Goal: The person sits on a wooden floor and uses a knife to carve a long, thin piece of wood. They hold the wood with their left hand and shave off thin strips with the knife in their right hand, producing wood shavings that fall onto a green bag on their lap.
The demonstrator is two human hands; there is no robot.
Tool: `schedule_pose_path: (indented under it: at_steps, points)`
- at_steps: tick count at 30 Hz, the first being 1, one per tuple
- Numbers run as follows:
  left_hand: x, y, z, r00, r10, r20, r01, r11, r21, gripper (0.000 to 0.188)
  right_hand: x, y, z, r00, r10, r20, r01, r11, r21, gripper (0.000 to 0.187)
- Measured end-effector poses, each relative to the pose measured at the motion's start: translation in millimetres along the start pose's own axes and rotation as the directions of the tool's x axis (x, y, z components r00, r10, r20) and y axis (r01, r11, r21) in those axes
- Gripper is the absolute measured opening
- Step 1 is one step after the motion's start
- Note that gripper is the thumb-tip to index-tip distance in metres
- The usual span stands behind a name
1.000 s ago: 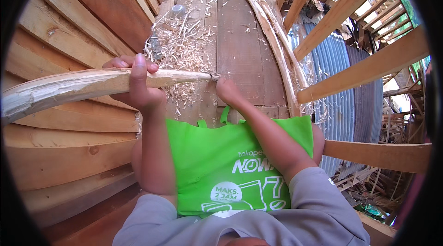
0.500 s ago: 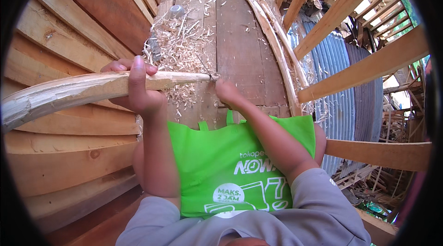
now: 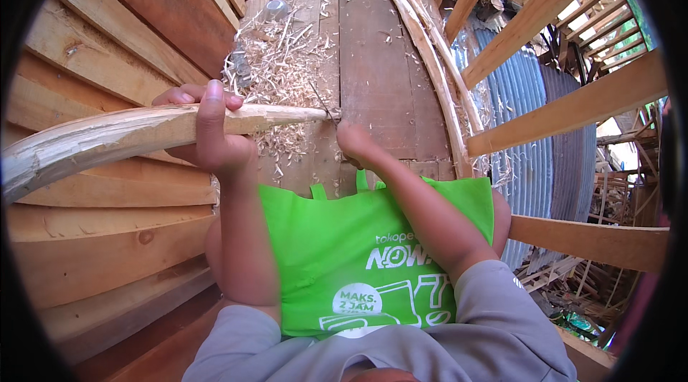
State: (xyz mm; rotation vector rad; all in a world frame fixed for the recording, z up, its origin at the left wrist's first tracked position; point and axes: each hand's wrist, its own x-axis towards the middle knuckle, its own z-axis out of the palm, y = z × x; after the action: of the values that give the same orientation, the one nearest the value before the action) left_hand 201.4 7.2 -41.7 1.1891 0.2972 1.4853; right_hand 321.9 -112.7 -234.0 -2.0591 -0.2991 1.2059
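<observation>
A long peeled wooden pole (image 3: pixel 107 140) comes in from the left edge and narrows to a thin point in the middle of the view. My left hand (image 3: pixel 213 124) is closed around it, with the thumb laid along the near side. My right hand (image 3: pixel 352 141) is a closed fist just beyond the pointed end. From it a thin dark knife blade (image 3: pixel 320 100) slants up and to the left across the tip. The fist hides the knife's handle. A green bag (image 3: pixel 315 231) with white print lies over my lap under both forearms.
Wood shavings (image 3: pixel 276 59) are heaped on the plank floor (image 3: pixel 376 45), with a clear cup (image 3: pixel 276 9) among them. Two peeled poles (image 3: pixel 430 52) lie along the right side by a slatted railing (image 3: pixel 566 106). A board wall (image 3: pixel 93 228) stands close on my left.
The view has shifted slightly. The pole's tip sits a little higher in the picture, with both hands keeping their places on the pole and knife.
</observation>
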Motion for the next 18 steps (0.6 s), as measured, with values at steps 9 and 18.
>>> schedule_pose_path:
  at_steps: [9, 18]
  points:
    - [-7.3, 1.7, 9.0, 0.999, 0.048, -0.008, -0.049, 0.997, -0.061, 0.031, -49.4, -61.7, 1.0, 0.914, -0.403, -0.032, 0.404, 0.915, 0.013, 0.05]
    - [-4.6, -4.1, -0.1, 1.0, 0.003, 0.022, -0.001, 0.997, -0.073, 0.026, 3.6, 1.3, 18.0, 0.79, -0.497, -0.358, 0.397, 0.861, -0.318, 0.049]
